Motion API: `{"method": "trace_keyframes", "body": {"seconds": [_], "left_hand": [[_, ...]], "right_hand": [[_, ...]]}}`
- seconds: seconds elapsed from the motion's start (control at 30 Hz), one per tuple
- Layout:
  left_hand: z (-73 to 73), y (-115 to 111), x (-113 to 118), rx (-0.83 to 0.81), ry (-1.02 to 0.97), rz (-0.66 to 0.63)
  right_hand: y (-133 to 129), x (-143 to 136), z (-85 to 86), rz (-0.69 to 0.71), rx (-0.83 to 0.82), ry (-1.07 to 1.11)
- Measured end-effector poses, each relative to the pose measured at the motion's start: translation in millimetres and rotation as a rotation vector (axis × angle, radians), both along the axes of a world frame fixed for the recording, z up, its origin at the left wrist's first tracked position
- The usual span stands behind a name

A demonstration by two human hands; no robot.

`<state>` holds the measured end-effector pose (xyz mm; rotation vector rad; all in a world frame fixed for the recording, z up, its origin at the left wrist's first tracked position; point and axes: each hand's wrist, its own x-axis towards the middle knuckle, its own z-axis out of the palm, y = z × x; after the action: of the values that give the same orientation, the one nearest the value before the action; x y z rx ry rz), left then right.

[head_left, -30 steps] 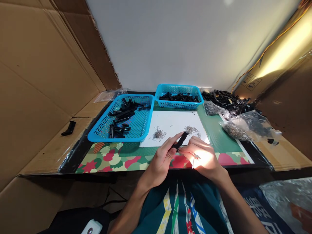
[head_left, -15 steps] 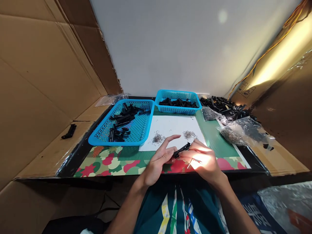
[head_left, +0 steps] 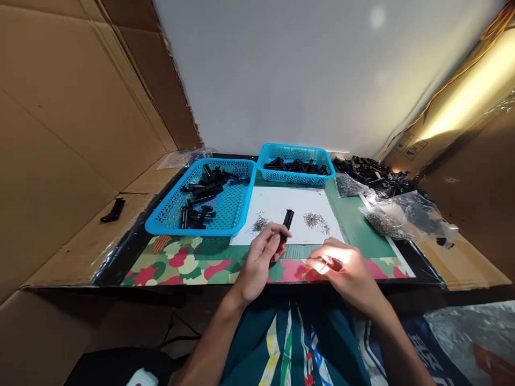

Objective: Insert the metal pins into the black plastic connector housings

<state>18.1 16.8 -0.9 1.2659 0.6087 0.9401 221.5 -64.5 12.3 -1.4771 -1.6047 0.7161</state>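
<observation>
My left hand (head_left: 263, 254) is closed around the lower end of a narrow black plastic part (head_left: 287, 221), which stands nearly upright over the white sheet (head_left: 277, 201). To the right, apart from that part, my right hand (head_left: 338, 262) is closed, with strong light falling on its fingers. A thin pale stick-like tool (head_left: 326, 264) shows in its grip; its exact kind cannot be made out. On the sheet lie two loose heaps of tiny metal pieces, a left heap (head_left: 259, 223) beside my left fingers and a right heap (head_left: 316, 221) beyond my right hand.
A blue basket (head_left: 237, 222) with black parts stands at left, another blue basket (head_left: 295, 177) behind the sheet. Right of it lie a pile of black parts (head_left: 374, 174) and clear bags, the larger bag (head_left: 410, 212) nearer. One black part (head_left: 113, 210) rests on the left cardboard.
The black part has turned from slanted to nearly upright in my left hand, whose fingers have closed around it. My right hand has let go of the part and drawn away right.
</observation>
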Motion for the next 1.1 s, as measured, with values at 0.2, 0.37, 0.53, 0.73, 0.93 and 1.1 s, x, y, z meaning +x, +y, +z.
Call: {"method": "trace_keyframes", "body": {"seconds": [0.2, 0.37, 0.53, 0.73, 0.93, 1.1], "left_hand": [[4.0, -1.4, -1.3, 0.044, 0.107, -0.008], [9.7, -5.6, -1.2, 0.13, 0.21, 0.008], [14.2, -7.7, -1.7, 0.224, 0.293, 0.007], [14.4, -9.3, 1.8, 0.227, 0.276, 0.001], [10.8, -8.5, 3.5, 0.242, 0.181, 0.062], [9.1, -7.8, 1.7, 0.222, 0.126, 0.123]], "right_hand": [[0.9, -4.1, -7.5, 0.097, -0.085, -0.011], [5.9, -10.6, -3.4, 0.144, -0.091, -0.141], [2.9, -13.4, -0.1, 0.148, -0.093, -0.103], [8.7, -20.5, 12.6, -0.164, 0.025, 0.308], [12.3, -36.4, 14.7, -0.169, 0.066, 0.506], [12.5, -48.9, 10.3, -0.108, -0.019, 0.611]]}}
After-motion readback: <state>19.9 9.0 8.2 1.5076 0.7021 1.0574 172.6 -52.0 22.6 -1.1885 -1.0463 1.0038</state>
